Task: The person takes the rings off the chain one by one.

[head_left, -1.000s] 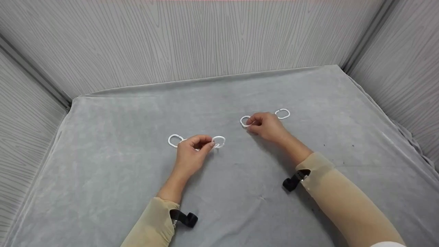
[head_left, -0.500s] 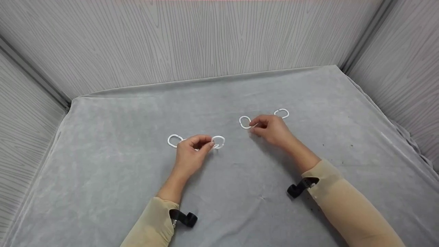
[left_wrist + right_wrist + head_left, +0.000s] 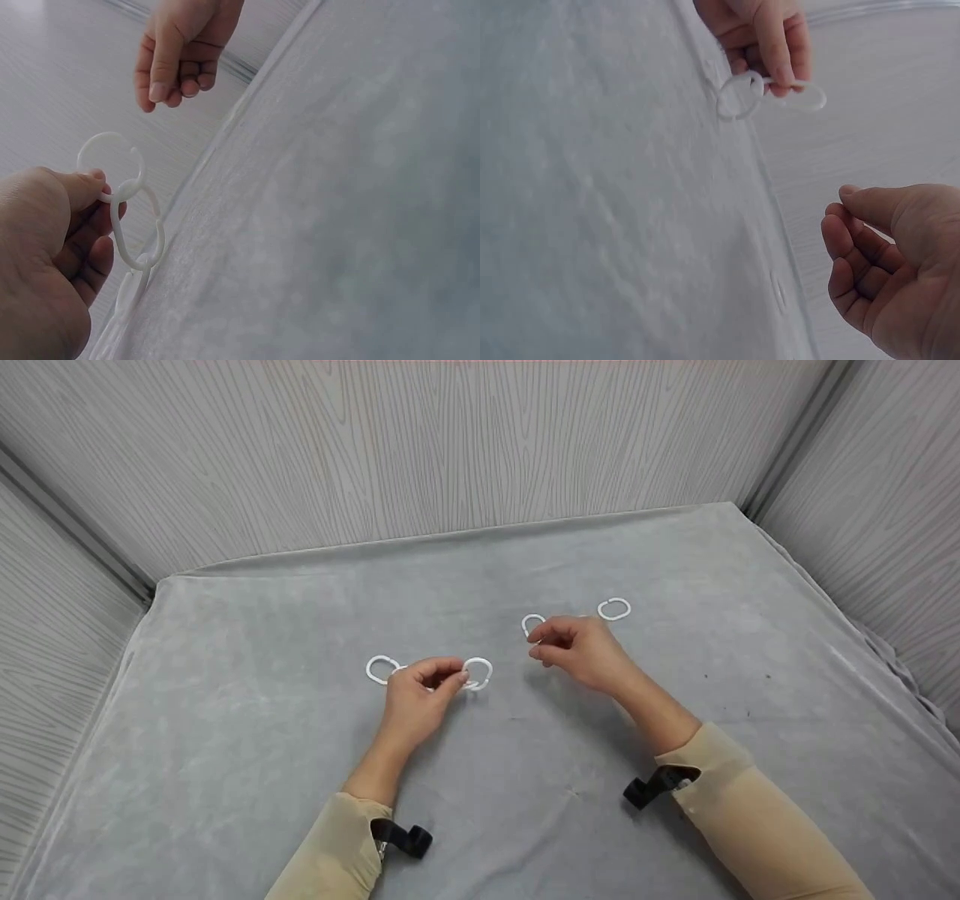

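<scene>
My left hand (image 3: 422, 688) pinches a white oval plastic chain link (image 3: 141, 161) between thumb and fingers. A second link (image 3: 115, 238) hooks through it, and more links hang below, running down to the cloth. In the head view, one link (image 3: 381, 669) of this chain lies left of the hand; the hand covers its middle. My right hand (image 3: 585, 651) hovers over the cloth with fingers loosely bent and thumb near the fingertips; the right wrist view shows nothing between them. Behind its fingertips lies a white link (image 3: 531, 622), partly hidden. Another link (image 3: 614, 609) lies beyond the knuckles.
A grey cloth (image 3: 247, 720) with slight wrinkles covers the table. Wood-patterned grey panels (image 3: 450, 442) stand along the back and both sides. Black wrist straps with cameras (image 3: 651, 787) sit on both sleeves.
My right hand has come away from the white link beside its fingertips, drawing nearer and then left, so its fingers now partly cover that link. The left hand has stayed still with its chain.
</scene>
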